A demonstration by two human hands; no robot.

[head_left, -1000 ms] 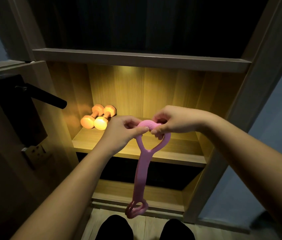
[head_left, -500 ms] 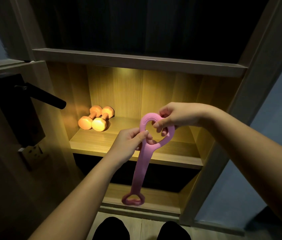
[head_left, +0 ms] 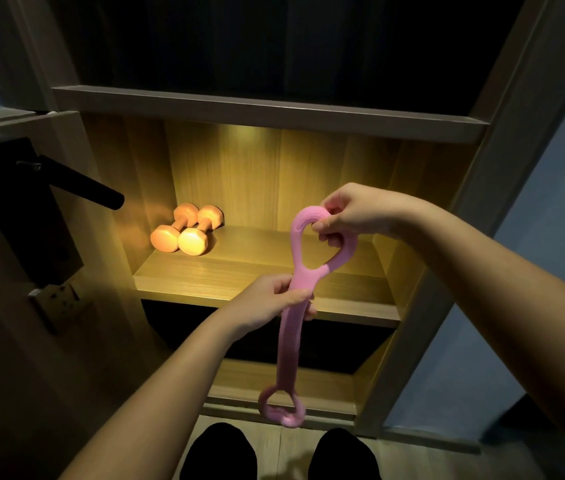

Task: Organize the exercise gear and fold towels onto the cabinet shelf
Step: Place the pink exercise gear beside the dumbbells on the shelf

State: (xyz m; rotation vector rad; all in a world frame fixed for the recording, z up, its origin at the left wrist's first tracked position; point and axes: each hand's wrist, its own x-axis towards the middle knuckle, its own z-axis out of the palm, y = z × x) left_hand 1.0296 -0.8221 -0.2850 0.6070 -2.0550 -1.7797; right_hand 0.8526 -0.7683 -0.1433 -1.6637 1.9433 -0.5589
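- A second ago both hands were bunched together on the top loop [head_left: 322,237] of the pink resistance band [head_left: 289,341]; now they have parted.
- My right hand [head_left: 353,213] has lifted that loop higher, its fingers hooked through it and pinching the rim.
- My left hand [head_left: 267,303] has slid down to the flat strap just under the loop, with fingers and thumb clamped round it.
- The band now hangs straight in front of the cabinet, its bottom loop [head_left: 281,408] dangling free near the lowest shelf and above my feet.
- I judge this is straightening it before doubling it over. It is not stored yet.
- The lit shelf [head_left: 246,271] has bare board to the right of the two orange dumbbells [head_left: 187,230], a likely spot.
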